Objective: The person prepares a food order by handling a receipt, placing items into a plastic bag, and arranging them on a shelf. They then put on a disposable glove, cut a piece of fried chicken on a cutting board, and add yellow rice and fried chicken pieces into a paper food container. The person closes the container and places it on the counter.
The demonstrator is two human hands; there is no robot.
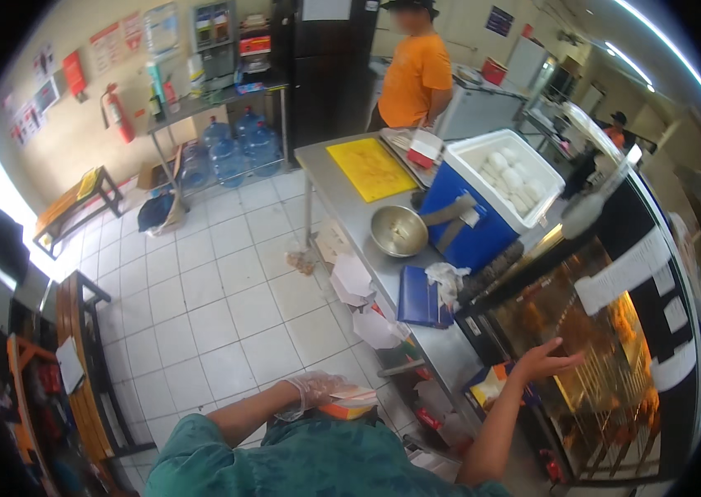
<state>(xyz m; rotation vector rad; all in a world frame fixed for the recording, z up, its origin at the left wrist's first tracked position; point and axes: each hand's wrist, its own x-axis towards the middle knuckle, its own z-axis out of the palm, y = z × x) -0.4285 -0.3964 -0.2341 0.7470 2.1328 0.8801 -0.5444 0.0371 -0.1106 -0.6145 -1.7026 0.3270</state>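
My left hand point(313, 391), in a clear plastic glove, holds a small orange-and-white paper food carton point(353, 407) against the front of my green shirt. Bare and raised on the right, my right hand point(546, 363) has its fingers apart with nothing in them. It appears in front of the glass-fronted food display cabinet point(564, 385); whether it touches the glass I cannot tell. Behind the glass are wire racks and browned pieces of fried food point(623, 323). Beside my right forearm, a blue-and-yellow carton point(488, 388) sits near the cabinet's base.
A steel table point(325, 183) carries a yellow cutting board point(370, 169), a metal bowl point(399, 231), a blue box point(415, 298) and a blue cooler point(462, 208) of white wrapped bundles. A person in orange point(415, 81) stands behind it. Wooden benches point(80, 366) stand left on the tiled floor point(220, 298).
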